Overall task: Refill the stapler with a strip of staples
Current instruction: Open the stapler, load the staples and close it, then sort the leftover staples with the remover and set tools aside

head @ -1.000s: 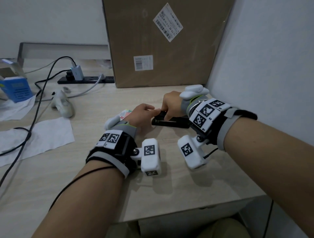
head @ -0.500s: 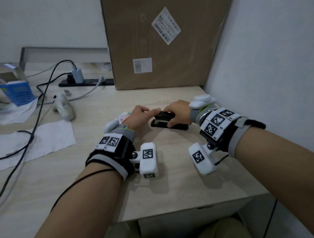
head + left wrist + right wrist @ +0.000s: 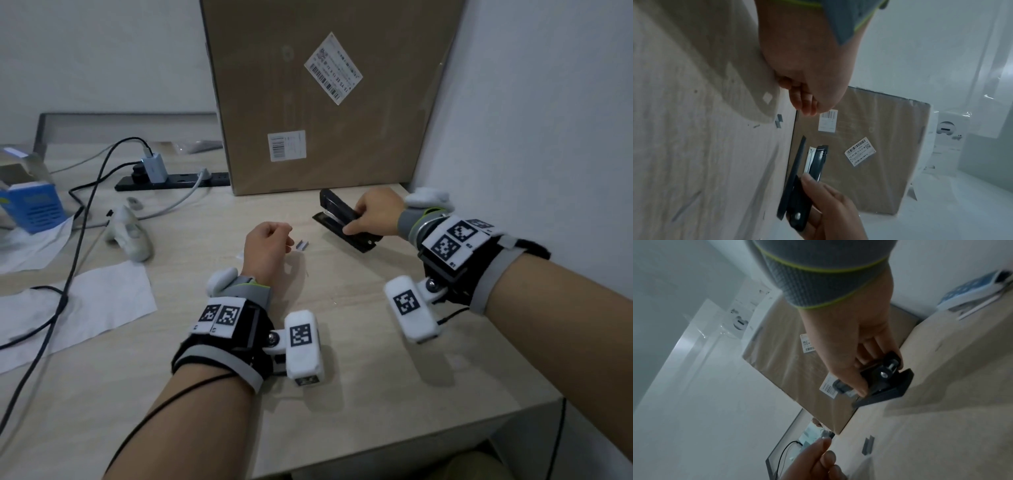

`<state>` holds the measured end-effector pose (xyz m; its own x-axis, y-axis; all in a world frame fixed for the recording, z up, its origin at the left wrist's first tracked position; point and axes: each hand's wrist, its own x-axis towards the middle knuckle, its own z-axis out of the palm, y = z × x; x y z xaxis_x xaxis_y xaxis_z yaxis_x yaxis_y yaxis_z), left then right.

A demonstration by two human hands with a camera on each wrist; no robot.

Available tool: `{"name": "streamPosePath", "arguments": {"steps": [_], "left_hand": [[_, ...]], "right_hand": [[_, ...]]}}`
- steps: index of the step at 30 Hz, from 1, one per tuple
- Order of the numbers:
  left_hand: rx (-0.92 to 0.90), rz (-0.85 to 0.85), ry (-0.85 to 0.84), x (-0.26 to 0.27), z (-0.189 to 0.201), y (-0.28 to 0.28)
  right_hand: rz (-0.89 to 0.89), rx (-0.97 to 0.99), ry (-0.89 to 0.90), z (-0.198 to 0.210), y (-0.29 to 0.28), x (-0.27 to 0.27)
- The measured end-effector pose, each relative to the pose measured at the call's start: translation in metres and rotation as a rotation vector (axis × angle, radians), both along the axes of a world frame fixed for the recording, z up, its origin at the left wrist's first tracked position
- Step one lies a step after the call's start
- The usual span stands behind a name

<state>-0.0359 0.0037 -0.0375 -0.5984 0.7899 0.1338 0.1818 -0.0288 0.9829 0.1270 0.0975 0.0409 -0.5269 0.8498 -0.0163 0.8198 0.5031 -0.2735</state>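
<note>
The black stapler [image 3: 337, 209] stands on the desk near the cardboard box, its top arm swung up off the base so the metal magazine [image 3: 809, 160] shows. My right hand [image 3: 356, 219] grips it from the right, thumb on the near side [image 3: 861, 386]. A short strip of staples [image 3: 303, 245] lies flat on the desk, also seen as the staples [image 3: 867, 445] in the right wrist view. My left hand [image 3: 274, 240] hovers just left of that strip with fingers [image 3: 803, 104] curled. I see nothing plainly held in it.
A large cardboard box [image 3: 325, 102] stands upright right behind the stapler, and a wall closes the right side. To the left lie a white controller [image 3: 128, 233], a power strip [image 3: 171, 180] with cables, sheets of paper [image 3: 85, 301] and a blue box [image 3: 32, 205].
My left hand has let go of the stapler and drawn back left, uncovering the staple strip. The right hand has turned the stapler, whose top arm now stands raised.
</note>
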Motion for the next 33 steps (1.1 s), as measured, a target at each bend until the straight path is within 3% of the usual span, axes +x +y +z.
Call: {"name": "streamPosePath", "arguments": {"steps": [5,11,15,22,25,28,33], "left_hand": [[0.006,0.002,0.018,-0.002,-0.003,0.003],[-0.004,0.004,0.036,-0.004,-0.007,0.007],[-0.003,-0.004,0.048,-0.003,-0.007,0.007],[0.003,-0.038,0.081,0.001,-0.008,0.006],[0.006,-0.056,0.1,0.005,-0.006,0.005],[0.012,-0.062,0.108,0.006,-0.004,0.003],[0.005,-0.074,0.098,0.008,-0.003,0.001]], "right_hand": [[-0.168,0.016,-0.067,0.0,0.01,-0.035],[-0.133,0.012,0.043,-0.024,0.017,-0.039],[-0.206,-0.005,-0.04,-0.029,0.016,-0.047],[-0.4,0.228,0.062,-0.013,0.04,0.025],[-0.51,0.143,-0.071,-0.018,0.045,0.055],[-0.499,0.067,-0.138,-0.026,0.047,0.07],[-0.511,0.027,-0.036,-0.039,0.049,0.069]]}}
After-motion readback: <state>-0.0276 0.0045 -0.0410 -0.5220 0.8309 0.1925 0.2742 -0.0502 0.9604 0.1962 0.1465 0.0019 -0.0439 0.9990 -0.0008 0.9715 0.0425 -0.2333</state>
